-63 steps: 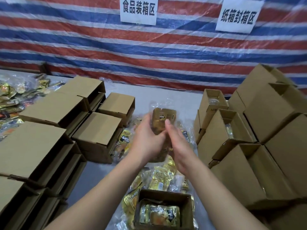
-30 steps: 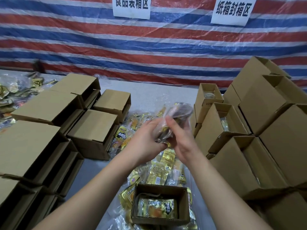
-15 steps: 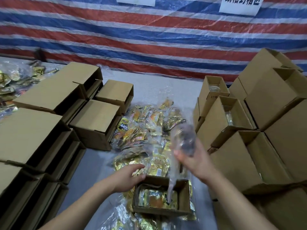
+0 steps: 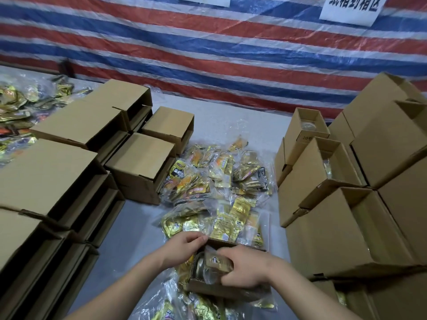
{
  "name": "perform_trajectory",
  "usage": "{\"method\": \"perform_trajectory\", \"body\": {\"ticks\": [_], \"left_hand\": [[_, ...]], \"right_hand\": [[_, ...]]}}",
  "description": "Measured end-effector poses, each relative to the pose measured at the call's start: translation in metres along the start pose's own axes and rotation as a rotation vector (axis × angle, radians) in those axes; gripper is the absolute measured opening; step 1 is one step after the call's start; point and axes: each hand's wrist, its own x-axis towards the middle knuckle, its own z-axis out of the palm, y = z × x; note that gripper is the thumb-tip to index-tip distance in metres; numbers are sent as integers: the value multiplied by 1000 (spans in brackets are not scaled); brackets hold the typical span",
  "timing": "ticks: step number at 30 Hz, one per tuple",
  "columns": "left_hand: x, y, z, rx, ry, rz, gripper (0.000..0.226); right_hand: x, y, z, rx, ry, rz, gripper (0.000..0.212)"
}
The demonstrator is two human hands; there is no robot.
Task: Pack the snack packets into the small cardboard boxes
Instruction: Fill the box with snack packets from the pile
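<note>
Head view: two hands (image 4: 182, 249) (image 4: 245, 267), one box (image 4: 208, 289).

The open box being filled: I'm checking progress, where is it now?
The open cardboard box sits bottom centre of the head view, on the snack packets, with the left hand on its far rim and the right hand inside.

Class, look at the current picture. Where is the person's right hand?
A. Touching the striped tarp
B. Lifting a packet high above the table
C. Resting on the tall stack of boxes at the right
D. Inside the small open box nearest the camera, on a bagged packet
D: the right hand presses a bagged packet down into the small open box, while the left hand holds its far rim.
</note>
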Motion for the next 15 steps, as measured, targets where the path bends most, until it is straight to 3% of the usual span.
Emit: {"method": "perform_trajectory", "body": {"ticks": [1,4,6,11,13,15], "left_hand": [[0,0,1,-13,-5,6,28],[0,0,7,-28,26,20,27],[-1,0,9,-26,50,24,27],[-4,-2,7,-36,47,46,27],[-4,-2,7,-44,42,44,27],[-3,-2,8,-56,35,43,28]], "right_hand": [[5,2,4,0,-28,50,28],[23,5,19,-68,-16,113,61],[37,5,30,-118,-18,144,71],[42,5,27,95,-80,219,87],[30,4,15,68,-72,198,81],[15,7,5,10,-2,192,48]]}}
